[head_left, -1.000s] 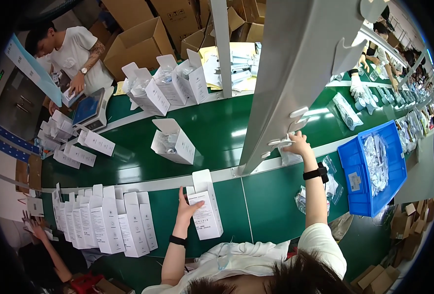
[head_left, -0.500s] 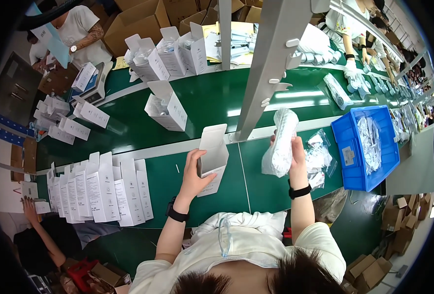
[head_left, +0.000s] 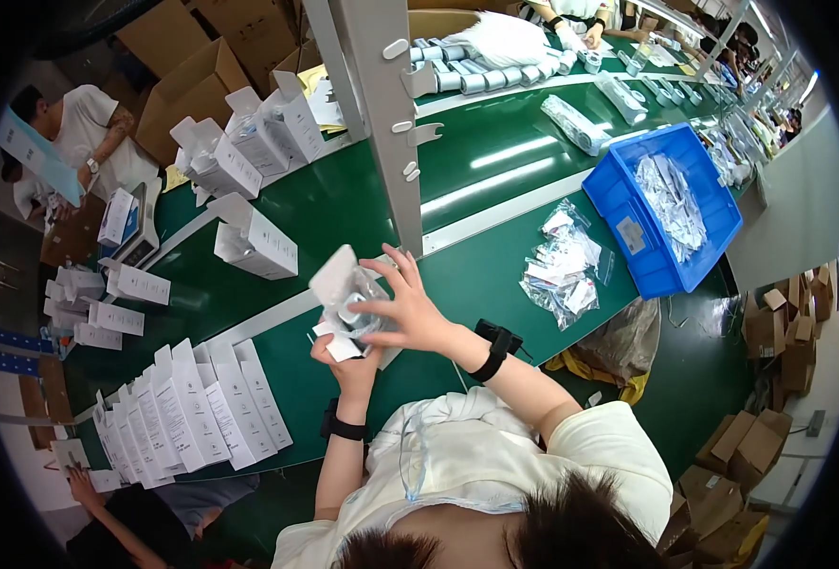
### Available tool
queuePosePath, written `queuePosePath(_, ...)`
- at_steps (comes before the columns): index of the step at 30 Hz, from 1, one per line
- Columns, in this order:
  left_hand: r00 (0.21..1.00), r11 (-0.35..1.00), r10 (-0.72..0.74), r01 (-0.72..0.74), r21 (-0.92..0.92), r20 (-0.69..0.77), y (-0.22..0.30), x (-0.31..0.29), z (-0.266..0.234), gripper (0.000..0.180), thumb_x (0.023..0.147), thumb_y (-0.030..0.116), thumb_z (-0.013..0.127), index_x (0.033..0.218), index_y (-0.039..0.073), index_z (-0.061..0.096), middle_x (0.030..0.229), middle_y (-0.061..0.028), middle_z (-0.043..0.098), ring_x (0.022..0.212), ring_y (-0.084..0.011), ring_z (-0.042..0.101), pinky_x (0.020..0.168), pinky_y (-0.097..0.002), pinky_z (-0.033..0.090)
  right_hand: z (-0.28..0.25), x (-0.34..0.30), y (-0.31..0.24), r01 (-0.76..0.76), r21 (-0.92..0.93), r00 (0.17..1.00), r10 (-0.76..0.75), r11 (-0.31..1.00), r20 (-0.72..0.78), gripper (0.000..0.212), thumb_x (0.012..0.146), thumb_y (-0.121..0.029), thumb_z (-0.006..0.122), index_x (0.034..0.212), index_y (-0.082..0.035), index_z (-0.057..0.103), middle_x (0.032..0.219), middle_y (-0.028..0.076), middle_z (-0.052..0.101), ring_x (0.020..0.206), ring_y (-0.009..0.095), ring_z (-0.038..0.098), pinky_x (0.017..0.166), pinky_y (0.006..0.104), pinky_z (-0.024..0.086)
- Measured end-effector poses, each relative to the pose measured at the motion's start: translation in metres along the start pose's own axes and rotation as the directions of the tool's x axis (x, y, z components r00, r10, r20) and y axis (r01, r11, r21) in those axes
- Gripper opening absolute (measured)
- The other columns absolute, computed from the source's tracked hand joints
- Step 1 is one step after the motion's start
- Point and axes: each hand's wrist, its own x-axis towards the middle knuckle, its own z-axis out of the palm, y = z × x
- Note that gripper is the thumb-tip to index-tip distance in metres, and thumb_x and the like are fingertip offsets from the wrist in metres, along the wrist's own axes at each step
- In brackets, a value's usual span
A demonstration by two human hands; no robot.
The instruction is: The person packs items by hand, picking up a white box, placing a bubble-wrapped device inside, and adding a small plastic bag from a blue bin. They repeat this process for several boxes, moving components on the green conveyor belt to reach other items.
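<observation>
A white carton (head_left: 332, 277) with its top flap raised is held in my left hand (head_left: 351, 372), tilted above the green table. A clear-wrapped packet (head_left: 364, 284) sits in the mouth of this carton. Over that opening my right hand (head_left: 412, 311) has its fingers spread, the fingertips touching the packet. How deep the packet sits is hidden by the fingers. To the left of my left hand stands a row of tall white cartons (head_left: 187, 403).
Past the metal post (head_left: 372, 123) runs a conveyor with an open filled carton (head_left: 256, 248). On the right are a pile of small plastic bags (head_left: 564, 270) and a blue bin (head_left: 628, 237). Wrapped packets (head_left: 574, 123) lie farther off; co-workers sit around.
My right hand has brought the wrapped packet leftward from beside the bags into the carton's mouth, and its fingers have spread. My left hand has tilted the carton. The view has swung right.
</observation>
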Motion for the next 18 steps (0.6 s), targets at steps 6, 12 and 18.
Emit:
queuePosePath(6,0.998,0.994,0.048,-0.043,-0.099,0.041,-0.008,-0.007,-0.018,0.080,0.058,0.004,0.079,0.109,0.013,0.018,0.132,-0.0216,0.020,0.114,-0.0292,0.037,0.096,-0.0375,0.033,-0.058,-0.074,0.155,-0.494,-0.272,0.831,0.357,0.826,-0.426,0.044,0.070,-0.010,0.063,0.113,-0.009,0.053,0.113,0.017,0.048,0.108,0.034,0.041,0.091,0.0387,0.036)
queuePosePath(12,0.994,0.998,0.012,-0.005,-0.065,0.109,-0.012,-0.016,-0.051,0.079,0.060,0.011,0.079,0.114,0.011,0.022,0.130,-0.0213,0.027,0.114,-0.0300,0.039,0.095,-0.0377,0.033,-0.102,-0.117,0.273,-0.839,-0.542,0.282,0.825,-0.034,-0.489,0.065,0.076,-0.034,0.062,0.132,-0.019,0.033,0.116,0.017,0.051,0.114,0.032,0.042,0.090,0.0689,0.016)
queuePosePath(18,0.965,0.973,-0.093,0.036,0.229,0.247,0.055,0.022,-0.064,0.042,0.061,0.011,0.075,0.095,0.004,0.052,0.113,-0.0163,0.043,0.103,-0.0310,0.047,0.085,-0.0352,0.039,-0.099,-0.105,0.243,-0.686,-0.694,0.563,0.764,0.219,-0.315,0.046,0.078,-0.020,0.060,0.121,-0.015,0.044,0.096,0.011,0.060,0.092,0.025,0.056,0.092,0.0621,0.021)
